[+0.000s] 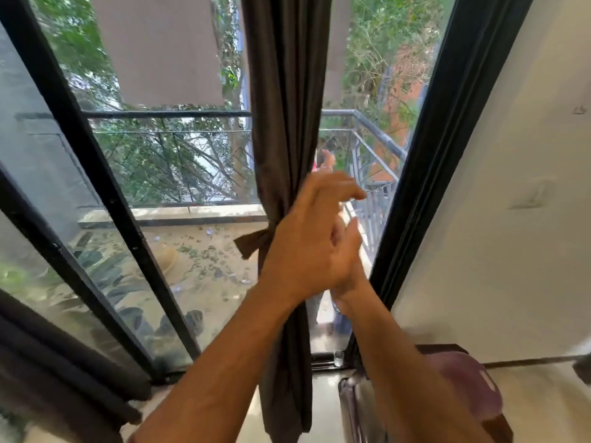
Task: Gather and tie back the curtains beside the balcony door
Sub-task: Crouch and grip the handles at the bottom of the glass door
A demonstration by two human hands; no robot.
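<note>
Dark brown matt cloth curtain (284, 91), soft folds, cinched by same-cloth tie strip (251, 243) just left of the left hand (307, 247). Glossy glass door panes (153, 148) in black smooth frame (454, 123). Grey metal balcony railing (377, 132) beyond the hands. Matt cream painted wall (511, 219) to the right. Shiny polished floor (323, 404) below.

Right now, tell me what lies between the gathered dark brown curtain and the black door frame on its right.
In the head view, both hands: the left hand in front, the right hand behind it. Above them only glass shows, between the dark brown curtain and black door frame.
</note>
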